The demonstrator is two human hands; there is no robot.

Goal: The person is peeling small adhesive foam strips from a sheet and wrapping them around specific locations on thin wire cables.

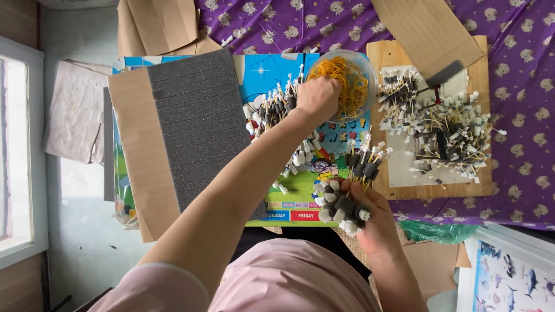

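Fingers (370, 199) of the right hand (367, 216) were closed around a bundle of small sticks with dark and white foam pieces (347, 199). This bundle was the thing nearest to the person's body. Its long axis pointed away from the body, with the yellow stick ends fanning out toward the clear bowl (342, 81) further up.

I take this bowl as the landmark. It stood on the colourful printed board (272, 75) and was full of orange rubber bands (344, 78). The left hand (317, 97) reached across from the left side and lay over the bowl's near-left edge. Its fingers were curled down into the bands, but I could not tell if they pinched one or were only touching. So the left hand was the one at the bands, and the held bundle lay on the near side of the bowl, well apart from it.

Left of the bowl, a loose heap of similar sticks (274, 110) lay on the board, and further left a dark grey foam sheet (199, 127) rested on cardboard. Right of the bowl, a wooden board (393, 52) carried more stick bundles (439, 130). Beyond the bowl lay the purple patterned cloth (520, 86).
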